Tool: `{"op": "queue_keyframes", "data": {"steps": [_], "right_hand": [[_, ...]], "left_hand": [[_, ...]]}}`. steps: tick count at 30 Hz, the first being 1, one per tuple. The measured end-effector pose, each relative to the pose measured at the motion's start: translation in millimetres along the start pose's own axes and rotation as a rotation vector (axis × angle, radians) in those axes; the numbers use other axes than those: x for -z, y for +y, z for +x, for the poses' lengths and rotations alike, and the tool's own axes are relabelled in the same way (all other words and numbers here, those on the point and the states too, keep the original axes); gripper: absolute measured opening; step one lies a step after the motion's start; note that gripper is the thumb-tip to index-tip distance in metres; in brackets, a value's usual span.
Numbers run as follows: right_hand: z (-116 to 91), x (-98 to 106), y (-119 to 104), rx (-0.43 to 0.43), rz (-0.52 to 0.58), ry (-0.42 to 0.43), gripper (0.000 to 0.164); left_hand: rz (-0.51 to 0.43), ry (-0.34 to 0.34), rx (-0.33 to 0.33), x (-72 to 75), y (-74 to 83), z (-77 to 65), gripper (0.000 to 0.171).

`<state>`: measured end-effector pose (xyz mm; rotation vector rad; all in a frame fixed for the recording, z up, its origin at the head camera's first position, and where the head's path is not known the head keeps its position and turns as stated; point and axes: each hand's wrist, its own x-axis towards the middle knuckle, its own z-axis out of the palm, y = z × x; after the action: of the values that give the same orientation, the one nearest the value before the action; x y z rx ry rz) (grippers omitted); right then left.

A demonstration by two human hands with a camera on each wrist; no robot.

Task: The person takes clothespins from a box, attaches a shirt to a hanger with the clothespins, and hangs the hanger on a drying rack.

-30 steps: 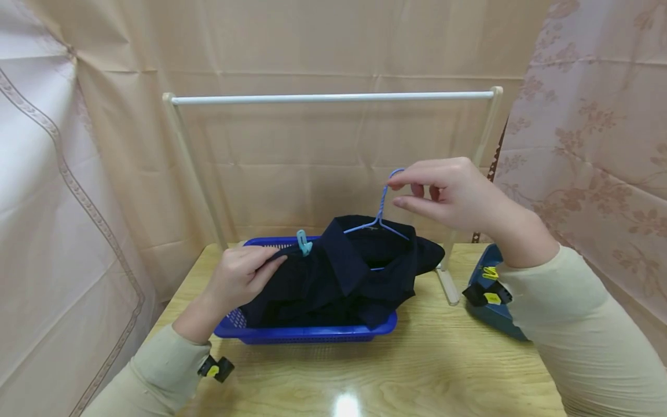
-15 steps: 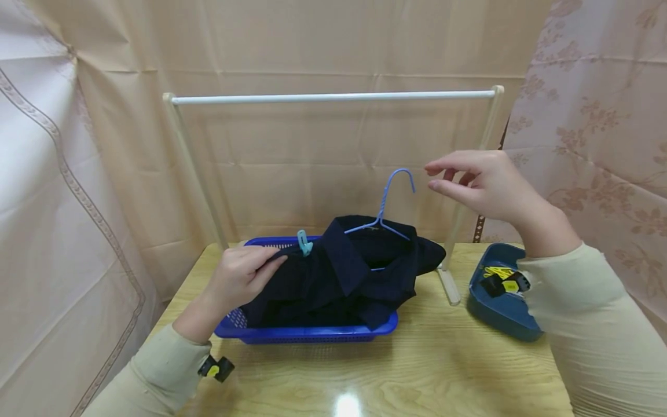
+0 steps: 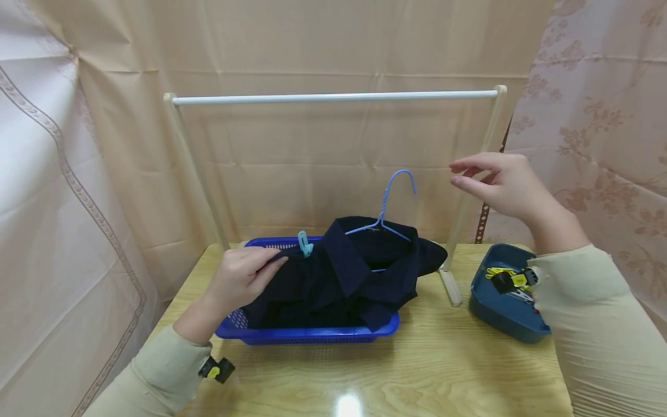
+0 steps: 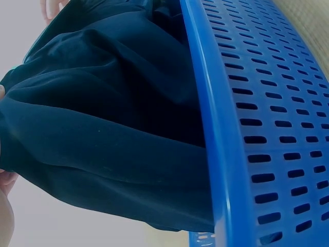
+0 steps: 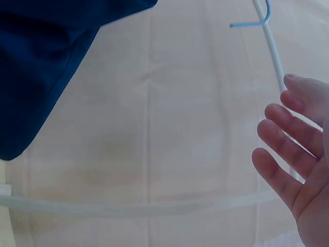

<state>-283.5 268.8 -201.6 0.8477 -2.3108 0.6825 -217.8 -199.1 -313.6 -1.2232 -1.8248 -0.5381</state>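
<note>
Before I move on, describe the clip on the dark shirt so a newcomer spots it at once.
In the head view, find the blue basket below the white rail, and the dark shirt over it. The clip sits at the shirt's edge, between the left hand and the collar. Small and turquoise, it stands out from the thin blue hanger.

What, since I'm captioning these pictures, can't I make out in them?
- Head view: most of the inside of the blue basket, covered by the dark shirt.
- Head view: the right part of the tray, behind the right sleeve and wrist camera.
- Left wrist view: most of the left grip, cut off by the left edge.
- Right wrist view: the hanger beyond its hook, cut off by the top edge.
</note>
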Motion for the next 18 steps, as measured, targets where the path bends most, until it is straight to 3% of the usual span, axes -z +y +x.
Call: {"op": "queue_keyframes", "data": {"steps": [8, 18], "right_hand": [[-9, 3, 20, -0.141, -0.014, -0.007, 0.027], [-22, 3, 42, -0.333, -0.009, -0.083, 0.04]], "left_hand": [[0.0, 0.015, 0.002, -0.7, -0.2, -1.1, 0.03], [-0.005, 0.035, -0.02, -1.4, -2.1, -1.9, 0.029]]}}
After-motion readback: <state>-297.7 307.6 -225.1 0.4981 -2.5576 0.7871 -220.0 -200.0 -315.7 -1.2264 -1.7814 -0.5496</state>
